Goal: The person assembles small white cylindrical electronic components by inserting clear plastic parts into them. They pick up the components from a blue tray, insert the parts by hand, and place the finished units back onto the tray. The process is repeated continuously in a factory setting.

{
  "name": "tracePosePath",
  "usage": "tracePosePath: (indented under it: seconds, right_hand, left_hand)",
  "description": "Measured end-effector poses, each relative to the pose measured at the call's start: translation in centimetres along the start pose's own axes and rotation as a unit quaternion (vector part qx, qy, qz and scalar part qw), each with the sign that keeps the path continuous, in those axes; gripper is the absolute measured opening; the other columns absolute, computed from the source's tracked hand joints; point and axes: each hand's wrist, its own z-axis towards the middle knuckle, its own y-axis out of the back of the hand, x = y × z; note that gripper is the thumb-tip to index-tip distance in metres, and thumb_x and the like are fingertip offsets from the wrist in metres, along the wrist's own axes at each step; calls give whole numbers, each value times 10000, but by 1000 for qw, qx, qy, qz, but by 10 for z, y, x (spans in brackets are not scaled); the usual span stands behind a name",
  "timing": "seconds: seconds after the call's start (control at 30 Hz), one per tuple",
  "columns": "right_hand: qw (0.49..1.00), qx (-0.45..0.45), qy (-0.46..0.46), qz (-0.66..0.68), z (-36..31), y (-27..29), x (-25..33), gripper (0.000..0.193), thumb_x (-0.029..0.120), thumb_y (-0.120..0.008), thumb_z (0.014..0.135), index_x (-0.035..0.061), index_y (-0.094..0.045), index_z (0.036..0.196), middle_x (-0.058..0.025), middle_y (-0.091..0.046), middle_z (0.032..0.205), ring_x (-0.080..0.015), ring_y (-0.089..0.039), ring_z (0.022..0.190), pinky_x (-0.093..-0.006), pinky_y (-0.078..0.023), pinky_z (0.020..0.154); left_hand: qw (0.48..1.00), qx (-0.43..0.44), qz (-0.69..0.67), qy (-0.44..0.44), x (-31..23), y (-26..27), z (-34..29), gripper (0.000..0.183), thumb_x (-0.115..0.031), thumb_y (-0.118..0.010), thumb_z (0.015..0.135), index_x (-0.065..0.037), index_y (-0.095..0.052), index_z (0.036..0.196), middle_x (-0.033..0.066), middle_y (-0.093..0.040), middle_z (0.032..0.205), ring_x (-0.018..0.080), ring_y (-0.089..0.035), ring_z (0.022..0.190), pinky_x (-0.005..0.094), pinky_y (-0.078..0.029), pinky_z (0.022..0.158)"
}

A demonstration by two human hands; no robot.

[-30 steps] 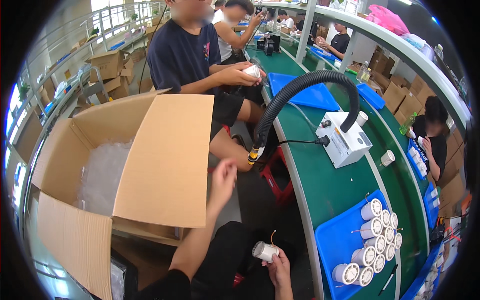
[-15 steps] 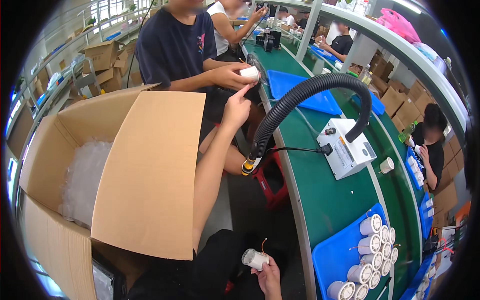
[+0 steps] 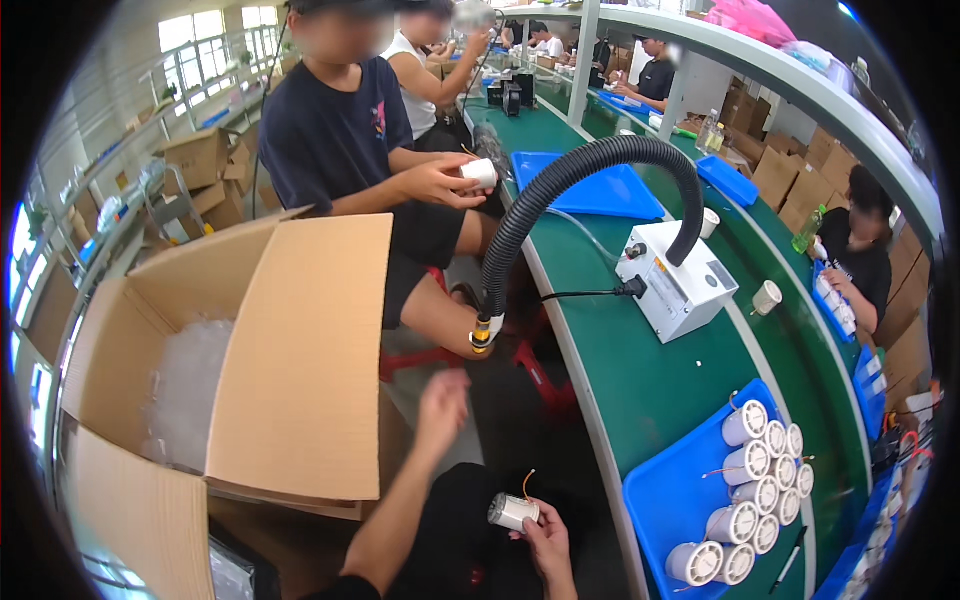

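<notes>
White cylinder (image 3: 512, 514) with a thin wire (image 3: 526, 484) sits above the dark lap (image 3: 448, 520), gripped at one end by the right hand (image 3: 548, 540). The left hand (image 3: 443, 404) (loosely bent, seemingly empty) has withdrawn from the co-worker's cylinder (image 3: 480, 176), so only the right is occupied.

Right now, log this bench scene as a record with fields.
Left hand: blurred, nothing visible in it, right of the open carton
Right hand: holding a white cylinder with a thin wire
Blue tray: on the green bench, similar cylinders grouped along its right side
White machine: black hose arching from it
Co-worker's hands: holding another white cylinder
</notes>
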Motion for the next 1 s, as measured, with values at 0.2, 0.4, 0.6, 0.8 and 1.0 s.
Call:
tracePosePath:
  seconds: [0.2,0.4,0.6,0.8,1.0]
  right_hand:
    - [994,48,30,-92,-25,-23,-2,529,-42,-711,825,-32,-486,1303,-99,-570,1168,-113,-629,864,-231,-526,758]
    - [908,73,233,-340,-50,-65,29,573,24,-790,732,5,-540,1248,-136,-564,1208,-174,-641,912,-279,-533,770]
    - [901,130,216,-354,-76,-76,31,583,83,-809,754,48,-557,1279,-146,-556,1230,-264,-611,1072,-322,-544,842]
    - [901,86,224,-360,-95,-65,23,615,82,-821,742,31,-546,1290,-157,-554,1256,-244,-637,1027,-317,-552,819]
    - [906,57,213,-362,-120,-61,17,632,15,-819,709,-5,-535,1273,-140,-537,1244,-188,-662,937,-292,-555,799]
  left_hand:
    - [966,237,92,43,-10,12,-130,383,-267,-410,1043,14,-612,1207,134,-627,1119,203,-609,1049,327,-468,927]
    - [968,212,122,46,-34,15,-181,252,-202,-543,992,-11,-654,1113,77,-640,1062,158,-615,967,291,-477,861]
    - [993,106,44,30,-25,29,-221,259,-153,-491,1013,35,-670,1008,76,-631,997,137,-612,899,269,-483,813]
    - [991,124,46,12,-29,15,-231,342,-198,-423,1046,33,-671,1096,84,-640,994,144,-632,907,270,-499,797]
    - [985,159,72,3,-37,13,-246,396,-258,-392,1062,26,-663,1104,96,-645,981,150,-647,898,279,-508,797]
